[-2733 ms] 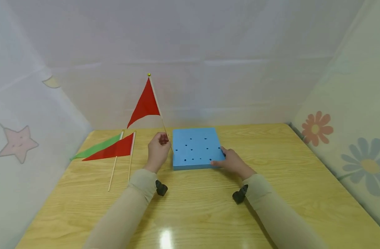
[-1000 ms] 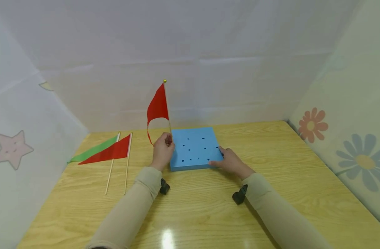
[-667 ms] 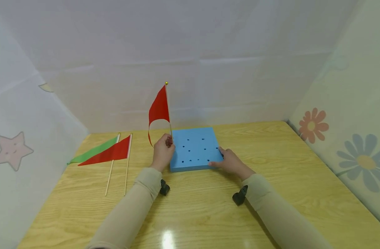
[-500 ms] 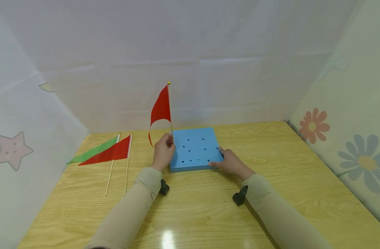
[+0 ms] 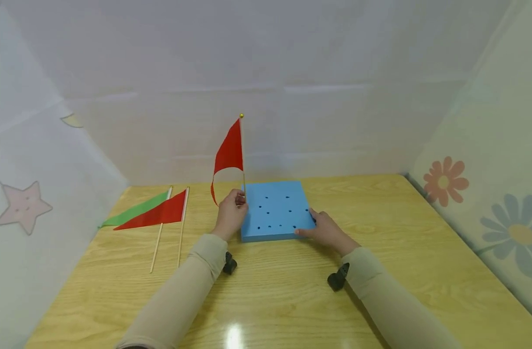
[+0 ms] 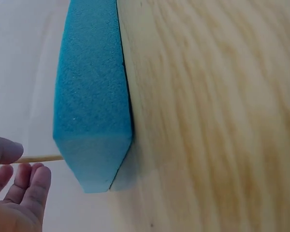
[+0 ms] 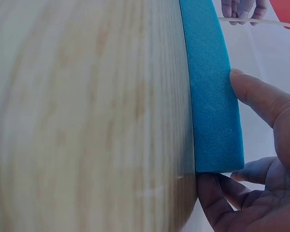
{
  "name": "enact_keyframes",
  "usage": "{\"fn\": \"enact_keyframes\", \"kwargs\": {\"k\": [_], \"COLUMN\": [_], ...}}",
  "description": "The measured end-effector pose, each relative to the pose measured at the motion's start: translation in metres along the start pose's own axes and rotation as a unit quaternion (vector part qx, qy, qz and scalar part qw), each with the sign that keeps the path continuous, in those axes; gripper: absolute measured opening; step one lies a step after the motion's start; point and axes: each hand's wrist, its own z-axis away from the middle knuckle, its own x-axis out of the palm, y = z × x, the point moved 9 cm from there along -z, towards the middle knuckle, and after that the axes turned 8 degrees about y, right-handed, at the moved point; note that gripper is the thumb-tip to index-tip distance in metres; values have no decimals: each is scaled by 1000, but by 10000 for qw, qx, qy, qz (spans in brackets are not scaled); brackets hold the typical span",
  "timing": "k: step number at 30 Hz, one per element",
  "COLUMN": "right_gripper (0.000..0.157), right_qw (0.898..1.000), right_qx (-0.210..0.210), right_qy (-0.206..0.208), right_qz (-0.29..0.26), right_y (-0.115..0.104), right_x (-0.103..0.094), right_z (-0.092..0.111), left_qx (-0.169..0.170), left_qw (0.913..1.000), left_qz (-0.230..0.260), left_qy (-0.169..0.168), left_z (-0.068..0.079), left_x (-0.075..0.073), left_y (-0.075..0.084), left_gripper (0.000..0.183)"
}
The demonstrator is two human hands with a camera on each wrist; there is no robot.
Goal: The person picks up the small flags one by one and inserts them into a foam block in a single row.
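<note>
Between thumb and fingers my left hand (image 5: 231, 213) pinches the wooden stick of a red triangular flag (image 5: 230, 149) with a gold ball on top. The flag stands nearly upright, its cloth hanging to the left. In the left wrist view, the stick (image 6: 41, 158) runs from the fingers to the top face of the blue foam block (image 6: 92, 87), near its left side. Several small dark holes dot the block's top. My right hand (image 5: 329, 232) grips the block's right front corner; its thumb (image 7: 251, 92) lies on the top face and its fingers bend around the side.
Two more flags lie to the left on the wooden table (image 5: 270, 300): a green flag (image 5: 137, 209) and a red flag (image 5: 163, 212) partly over it. A white cloth wall (image 5: 318, 126) rises behind the table, with patterned cloth at both sides.
My left hand has moved right with the red flag, bringing its stick to the block's left side. The stick has gone from leaning left to nearly upright. The right hand stays at the corner.
</note>
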Motion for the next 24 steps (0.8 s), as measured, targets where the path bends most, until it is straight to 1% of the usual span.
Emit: {"fn": "enact_keyframes", "kwargs": {"k": [4, 9, 13, 17, 20, 24], "right_gripper": [100, 100, 100, 100, 101, 101], "right_qw": [10000, 10000, 10000, 10000, 9999, 9999], "right_qx": [18, -21, -73, -88, -107, -124], "right_qy": [-38, -28, 3, 15, 3, -18], "right_qz": [7, 8, 33, 37, 47, 82], "right_y": [1, -1, -3, -3, -2, -1], "right_x": [3, 4, 2, 0, -1, -1], "right_z": [1, 2, 2, 1, 0, -1], "left_qx": [-113, -236, -269, -426, -673, -984], "left_qw": [9998, 9984, 9980, 9968, 9938, 9862], "left_qz": [149, 465, 497, 512, 667, 1185], "left_qy": [-92, -214, -286, -443, -582, -601], "left_z": [3, 9, 15, 21, 26, 29], "left_x": [-2, -11, -19, -25, -29, -39], "left_y": [-3, -7, -8, -9, -13, -15], "left_gripper": [33, 39, 41, 43, 46, 47]}}
